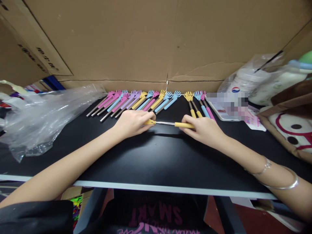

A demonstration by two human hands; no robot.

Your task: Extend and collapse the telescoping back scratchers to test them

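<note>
A yellow back scratcher (165,123) with a metal shaft lies level between my hands, above the table. My left hand (134,123) is closed around its head end, so the claw is mostly hidden by the fingers. On the yellow grip at the other end, my right hand (200,127) is closed too. Behind my left hand lies a slanted row of back scratchers (134,99) in pink, blue, purple and yellow, claws toward the cardboard. Beyond my right hand rests a smaller group of back scratchers (198,103) in yellow, blue and pink.
Clear plastic bags (48,113) lie crumpled at the left of the black table (156,159). A cardboard wall (136,42) stands at the back. To the right are a phone (223,109), a bagged cup (248,83) and a brown bag (280,112) with a cartoon face.
</note>
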